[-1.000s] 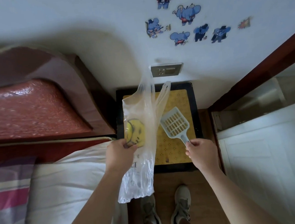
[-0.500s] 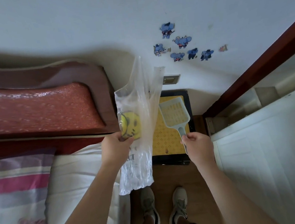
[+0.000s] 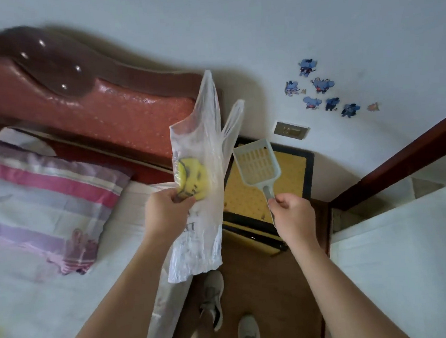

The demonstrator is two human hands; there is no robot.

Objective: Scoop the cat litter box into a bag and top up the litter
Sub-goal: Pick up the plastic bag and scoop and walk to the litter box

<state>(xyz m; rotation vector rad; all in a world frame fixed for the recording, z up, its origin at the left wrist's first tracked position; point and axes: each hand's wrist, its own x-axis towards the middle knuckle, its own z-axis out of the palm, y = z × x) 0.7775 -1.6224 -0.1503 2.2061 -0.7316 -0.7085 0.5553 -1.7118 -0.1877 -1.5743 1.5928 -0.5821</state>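
Observation:
A clear plastic bag (image 3: 201, 149) with a yellow smiley print hangs upright in the middle of the view, its handles pointing up. My left hand (image 3: 166, 214) pinches it at the smiley. My right hand (image 3: 293, 214) grips the handle of a pale blue slotted litter scoop (image 3: 256, 163), whose empty blade points up and away. Behind both, on the floor by the wall, lies a black-framed box or mat with a yellow dotted surface (image 3: 295, 173). I cannot tell whether it is the litter box.
A bed with white sheet (image 3: 52, 291) and striped pillow (image 3: 38, 195) fills the left, its red headboard (image 3: 103, 104) against the wall. A white cabinet (image 3: 412, 246) stands at the right. Brown floor (image 3: 267, 286) runs between them, with my shoes (image 3: 214, 296) on it.
The view has turned left and tilted, bringing more of the bed and pillow into sight. Both hands keep their grips; the bag and scoop stay raised side by side.

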